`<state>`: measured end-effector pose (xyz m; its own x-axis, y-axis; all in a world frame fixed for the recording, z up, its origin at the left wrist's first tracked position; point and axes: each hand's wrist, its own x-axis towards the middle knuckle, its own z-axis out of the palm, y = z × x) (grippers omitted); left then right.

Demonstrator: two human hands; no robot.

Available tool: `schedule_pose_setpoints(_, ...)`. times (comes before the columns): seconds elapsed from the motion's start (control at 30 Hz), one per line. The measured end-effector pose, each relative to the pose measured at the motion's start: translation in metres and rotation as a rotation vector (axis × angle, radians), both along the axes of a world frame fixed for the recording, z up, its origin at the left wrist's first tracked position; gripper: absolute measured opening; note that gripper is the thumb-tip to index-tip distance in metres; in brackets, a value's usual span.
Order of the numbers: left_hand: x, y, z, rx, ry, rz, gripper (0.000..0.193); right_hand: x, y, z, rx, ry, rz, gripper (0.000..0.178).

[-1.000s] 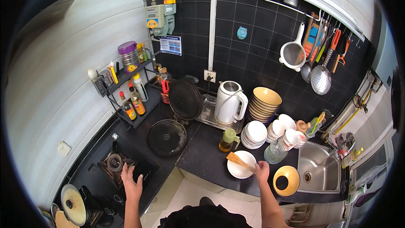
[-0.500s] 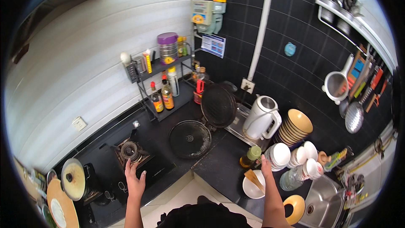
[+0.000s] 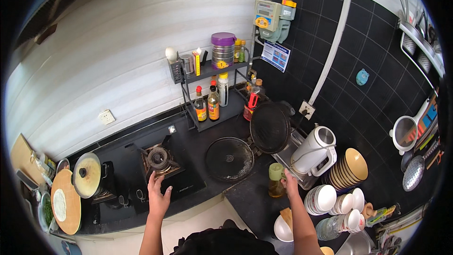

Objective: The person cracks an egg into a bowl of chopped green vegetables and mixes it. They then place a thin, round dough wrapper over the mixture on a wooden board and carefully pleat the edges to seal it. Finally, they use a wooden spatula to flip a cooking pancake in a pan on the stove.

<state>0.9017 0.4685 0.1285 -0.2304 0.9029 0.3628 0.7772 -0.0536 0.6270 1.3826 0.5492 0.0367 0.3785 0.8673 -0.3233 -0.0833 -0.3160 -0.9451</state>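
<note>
My right hand (image 3: 290, 186) is closed at the side of an oil jug (image 3: 276, 186) with a green lid and yellowish oil inside; its handle is mostly behind my fingers. The jug stands upright over the black counter, left of the white kettle; whether its base touches the counter I cannot tell. Just below it is a white bowl (image 3: 282, 229) with a wooden spatula (image 3: 286, 216), partly covered by my forearm. My left hand (image 3: 159, 197) is empty, fingers apart, in front of the bare gas burner (image 3: 159, 158). Between and beyond my hands an electric griddle (image 3: 230, 159) lies with its lid (image 3: 270, 127) raised.
A lidded pot (image 3: 87, 175) sits on the left burner, beside a round wooden board (image 3: 71, 203) with flour. Sauce bottles (image 3: 213, 105) fill a black rack at the back. On the right are the kettle (image 3: 311, 153), stacked yellow bowls (image 3: 351, 165) and white bowls (image 3: 323, 198).
My view has swung left. My right hand has closed on the oil jug and shifted it left and away from the white bowl. The left hand remains open by the burner.
</note>
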Motion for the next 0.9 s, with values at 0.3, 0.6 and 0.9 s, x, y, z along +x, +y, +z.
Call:
schedule_pose_setpoints(0.3,0.033,0.011,-0.003,-0.039,0.005,-0.125,0.050,-0.062,0.039,0.019,-0.059,0.012,0.024,0.047)
schedule_pose_setpoints(0.6,0.034,0.013,-0.007,-0.062,0.012,-0.128,0.049,-0.078,0.058,0.006,-0.026,0.037,-0.042,0.045)
schedule_pose_setpoints(0.9,0.031,0.014,-0.006,-0.068,-0.013,-0.122,0.048,-0.076,0.072,-0.018,-0.055,-0.172,-0.035,0.050)
